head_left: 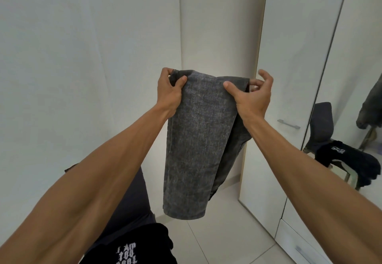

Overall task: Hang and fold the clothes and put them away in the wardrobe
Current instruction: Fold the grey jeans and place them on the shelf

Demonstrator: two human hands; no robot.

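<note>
Both hands are holding a folded, mottled dark-grey denim garment (198, 139) up in mid-air at centre, just left of the tall white wardrobe door (289, 57). Its long axis is running vertically, top edge at the hands, lower end hanging towards the pale tiled floor (227, 232). The left hand (168, 92) is gripping the top left corner, fingers curled over the edge, thumb in front, while the right hand (252, 96) is pinching the top right corner, thumb in front, remaining fingers curling loosely behind.
</note>
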